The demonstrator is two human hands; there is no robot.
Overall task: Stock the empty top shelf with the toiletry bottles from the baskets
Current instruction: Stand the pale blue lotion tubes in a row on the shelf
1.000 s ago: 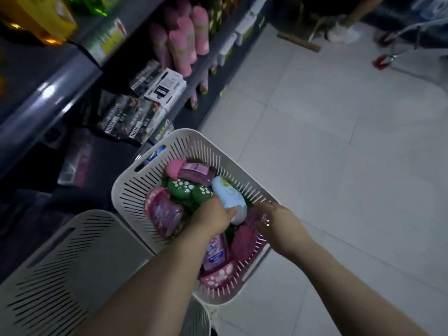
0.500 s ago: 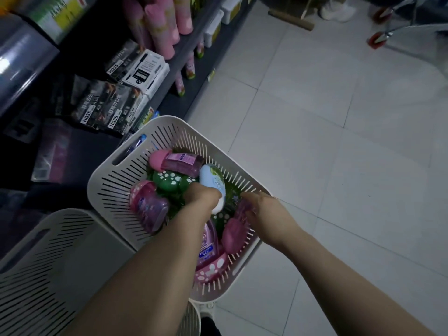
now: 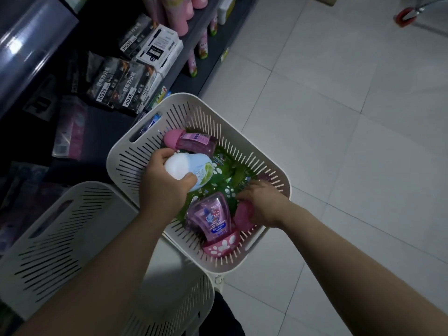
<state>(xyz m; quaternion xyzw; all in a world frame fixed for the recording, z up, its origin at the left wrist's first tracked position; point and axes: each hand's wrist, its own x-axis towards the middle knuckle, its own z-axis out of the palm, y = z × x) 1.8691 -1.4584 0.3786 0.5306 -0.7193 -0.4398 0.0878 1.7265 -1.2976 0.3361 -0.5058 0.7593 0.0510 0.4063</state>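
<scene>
Now I see the left hand (image 3: pixel 164 187) grasping the white bottle (image 3: pixel 188 169) above the basket (image 3: pixel 135 154); the right hand (image 3: pixel 264 204) grips a pink bottle (image 3: pixel 243 215) inside it.

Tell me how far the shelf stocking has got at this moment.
Nothing stocked shows here; the top shelf is out of view. In hand: the left hand grips a white and green bottle above the white basket, and the right hand reaches onto a pink bottle inside. Left: a purple bottle, another pink-capped bottle and green ones lie in the basket.
</scene>
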